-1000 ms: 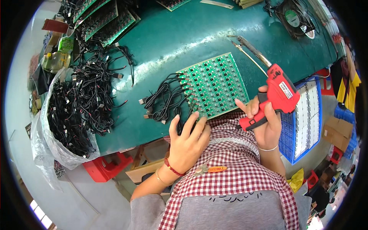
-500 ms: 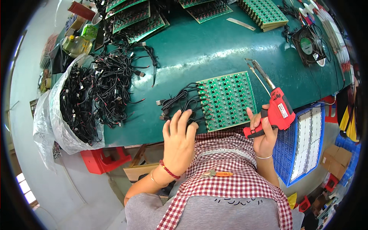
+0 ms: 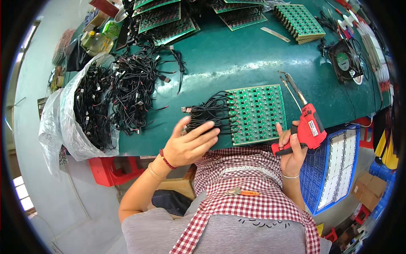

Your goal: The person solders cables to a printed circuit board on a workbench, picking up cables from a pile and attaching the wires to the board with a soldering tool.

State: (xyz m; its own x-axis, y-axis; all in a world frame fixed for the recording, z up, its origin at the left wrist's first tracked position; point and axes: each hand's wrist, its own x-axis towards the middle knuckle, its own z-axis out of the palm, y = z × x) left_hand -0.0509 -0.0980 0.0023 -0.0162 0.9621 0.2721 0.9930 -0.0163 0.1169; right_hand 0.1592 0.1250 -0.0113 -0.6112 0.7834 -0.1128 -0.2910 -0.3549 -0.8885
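Note:
A green circuit board panel [image 3: 258, 114] lies on the table in front of me, with rows of small black parts. Black USB cables [image 3: 208, 111] run from its left edge and lie bunched beside it. My left hand [image 3: 188, 144] rests at the near side of this bunch, fingers stretched out and spread over the cables; its fingertips partly hide them. On the right, my right hand [image 3: 292, 151] is wrapped round the handle of a red and black soldering gun [image 3: 312, 126]. The gun's metal tip [image 3: 282, 73] points up and away, to the right of the panel's far corner and apart from it.
A heap of loose black cables [image 3: 134, 86] and a clear plastic bag [image 3: 69, 116] of more cables lie at left. Stacked boards [image 3: 299, 21] and a metal ruler [image 3: 275, 34] are at the back. A fan [image 3: 343, 61] stands far right; a blue crate [image 3: 334, 169] is below the edge.
My left hand has turned and its fingers now reach rightward across the cables, which are bunched closer together. My right hand still holds the soldering gun. The whole view has shifted slightly.

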